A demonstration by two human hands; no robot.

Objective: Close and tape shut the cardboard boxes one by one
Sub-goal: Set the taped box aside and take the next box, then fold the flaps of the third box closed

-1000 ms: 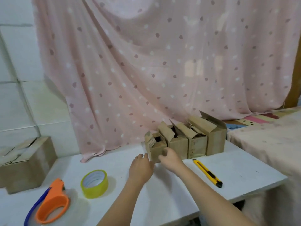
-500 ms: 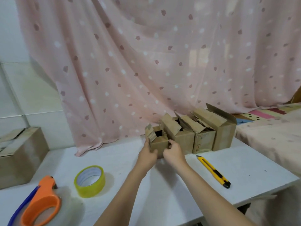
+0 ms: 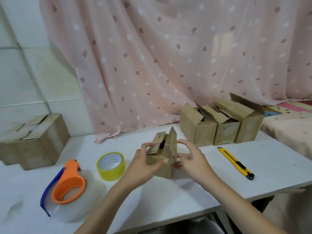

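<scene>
- Nearest me on the white bench [image 3: 194, 191]: orange tape dispenser [image 3: 67, 181] with a blue blade guard, sitting on a clear tape roll, at my left
- Just past it, a yellow tape roll [image 3: 111, 166], lying flat, near my left hand but not touching
- My left hand [image 3: 145, 164] holds the small box [image 3: 163, 159]: thumb across its front face, fingers [image 3: 148, 145] curled over the left top flap
- My right hand [image 3: 190, 158] grips the same box from the right, fingers [image 3: 183, 142] arched beside the upright right flap, thumb pinching the box's right edge
- Small box stands on the bench between both hands, top flaps not closed, dark gap showing between them
- Right of my hand: yellow utility knife [image 3: 236, 162] lying on the bench, apart from the box
- Farther back: three open boxes [image 3: 219, 129] in a row, flaps up, touching side by side
- Far left: a bigger cardboard box [image 3: 37, 142], flaps folded down
- Behind all: pink spotted curtain [image 3: 168, 56]
</scene>
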